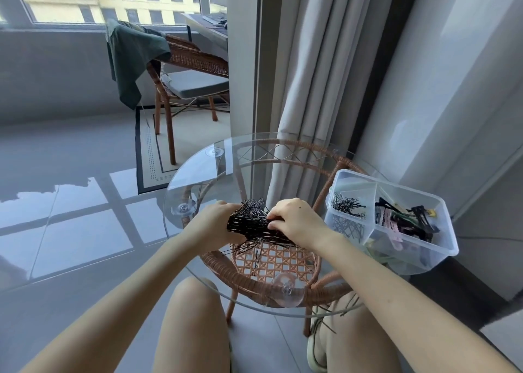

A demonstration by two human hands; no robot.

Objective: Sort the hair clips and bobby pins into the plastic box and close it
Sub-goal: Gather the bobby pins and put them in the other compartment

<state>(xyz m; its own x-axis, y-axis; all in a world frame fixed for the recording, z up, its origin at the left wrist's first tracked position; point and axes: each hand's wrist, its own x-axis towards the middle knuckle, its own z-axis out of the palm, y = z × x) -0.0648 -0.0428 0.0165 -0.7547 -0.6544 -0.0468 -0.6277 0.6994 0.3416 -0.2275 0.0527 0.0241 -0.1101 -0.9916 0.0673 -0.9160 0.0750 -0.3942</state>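
You are seated at a round glass table (198, 174) on a rattan frame, set on grey floor tiles beside a curtain (308, 89); a rattan chair (192, 61) with a green garment stands far left by the window.

Your left hand (218, 225) is closed around the left end of a thick bundle of black bobby pins (252, 225). Your right hand (297, 220) is curled over the bundle's right end, fingertips pressed on it. The bundle's long axis runs roughly left to right, with loose pins splaying toward the far side and toward you.

The plastic box (441, 245) sits open at the right, just beside your right hand, its near right corner overhanging the table rim. Its left compartment holds bobby pins; the right compartment holds hair clips (407, 220). The lid cannot be identified.

The far half of the glass is open surface.
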